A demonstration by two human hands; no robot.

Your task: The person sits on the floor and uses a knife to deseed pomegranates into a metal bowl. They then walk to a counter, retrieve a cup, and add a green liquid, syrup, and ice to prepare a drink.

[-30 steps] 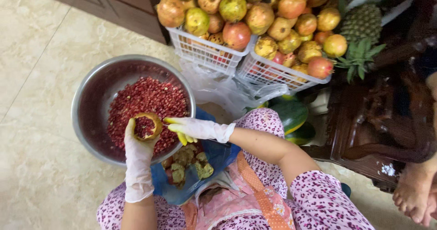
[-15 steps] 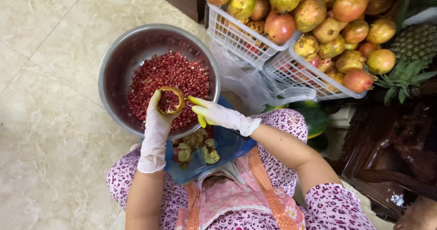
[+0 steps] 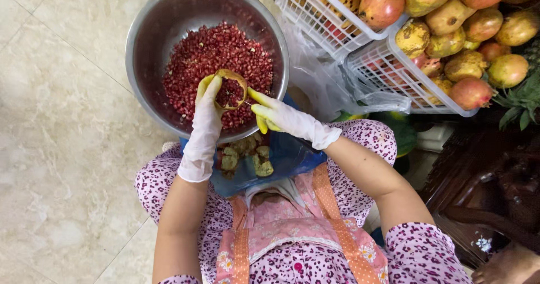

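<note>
Reaching up from six o'clock, the gloved left hand (image 3: 205, 121) closes its grip on a cut pomegranate piece (image 3: 229, 89), red seeds showing inside tan rind, over the steel bowl (image 3: 147, 34) of seeds. At three o'clock of it, the gloved right hand (image 3: 284, 117) hovers, fingers loosely spread, holding nothing visible.

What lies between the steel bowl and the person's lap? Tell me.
In the head view, a blue bag holding pomegranate peel pieces lies between the steel bowl and the lap, partly under the bowl's near rim.
</note>
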